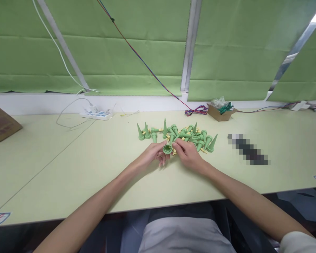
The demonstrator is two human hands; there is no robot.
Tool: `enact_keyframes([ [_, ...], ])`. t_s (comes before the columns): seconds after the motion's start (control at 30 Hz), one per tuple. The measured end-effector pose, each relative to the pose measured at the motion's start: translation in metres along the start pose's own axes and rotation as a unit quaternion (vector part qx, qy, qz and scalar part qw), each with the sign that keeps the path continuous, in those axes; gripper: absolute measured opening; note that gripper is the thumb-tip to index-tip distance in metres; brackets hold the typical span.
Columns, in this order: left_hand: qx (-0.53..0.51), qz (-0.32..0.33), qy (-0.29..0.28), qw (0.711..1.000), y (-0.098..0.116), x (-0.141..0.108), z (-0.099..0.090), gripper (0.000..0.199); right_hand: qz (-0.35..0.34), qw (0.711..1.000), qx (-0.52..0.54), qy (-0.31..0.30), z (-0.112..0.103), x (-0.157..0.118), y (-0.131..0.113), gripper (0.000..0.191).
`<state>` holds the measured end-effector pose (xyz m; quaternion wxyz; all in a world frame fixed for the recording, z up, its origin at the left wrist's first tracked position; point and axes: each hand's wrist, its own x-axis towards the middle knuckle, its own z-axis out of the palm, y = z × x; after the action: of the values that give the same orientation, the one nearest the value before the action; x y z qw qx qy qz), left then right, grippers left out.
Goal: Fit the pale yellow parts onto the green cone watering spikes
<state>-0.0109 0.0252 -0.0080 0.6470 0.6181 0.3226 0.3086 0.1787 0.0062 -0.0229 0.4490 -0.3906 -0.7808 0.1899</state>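
My left hand is closed round a green plastic plant watering spike, its hollow round end turned toward me. Close beside it, on the right, my right hand has thumb and fingers pinched together at the spike's side. What sits between those fingertips is hidden. Just beyond both hands a heap of similar green spikes lies on the table, mixed with small yellow parts. Several spikes stand upright on their wide ends, among them a tall green cone and a leftmost cone.
A small cardboard box with clear and green plastic stands at the back, beside a coiled red and blue cable. A white power strip lies back left, a brown object far left. A blurred dark item lies right.
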Motion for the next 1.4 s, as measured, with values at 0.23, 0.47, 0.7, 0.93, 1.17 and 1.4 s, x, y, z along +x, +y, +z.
enact_keyframes([
  [0.23, 0.034, 0.019, 0.003, 0.999, -0.001, -0.002, -0.003, 0.045, -0.006, 1.0, -0.013, 0.001, 0.001, 0.0, 0.003, 0.034],
  [0.47, 0.065, 0.033, -0.011, 0.997, 0.005, -0.006, 0.0, 0.039, -0.007, 0.999, -0.032, 0.001, 0.002, 0.0, 0.005, 0.037],
  [0.7, 0.14, 0.067, -0.012, 0.988, 0.01, -0.009, 0.003, 0.036, 0.005, 0.999, -0.036, -0.003, 0.002, 0.001, 0.003, 0.037],
  [0.93, 0.257, 0.139, 0.07, 0.954, 0.003, -0.008, 0.006, 0.027, 0.024, 0.999, -0.043, -0.001, 0.002, 0.001, 0.005, 0.04],
  [1.17, 0.324, 0.194, 0.114, 0.919, -0.003, -0.004, 0.008, 0.022, 0.042, 0.998, -0.049, 0.004, 0.003, 0.003, 0.007, 0.043],
  [1.4, 0.287, 0.155, 0.118, 0.938, 0.0, -0.005, 0.009, 0.026, 0.04, 0.998, -0.038, -0.004, 0.005, 0.002, 0.008, 0.042],
])
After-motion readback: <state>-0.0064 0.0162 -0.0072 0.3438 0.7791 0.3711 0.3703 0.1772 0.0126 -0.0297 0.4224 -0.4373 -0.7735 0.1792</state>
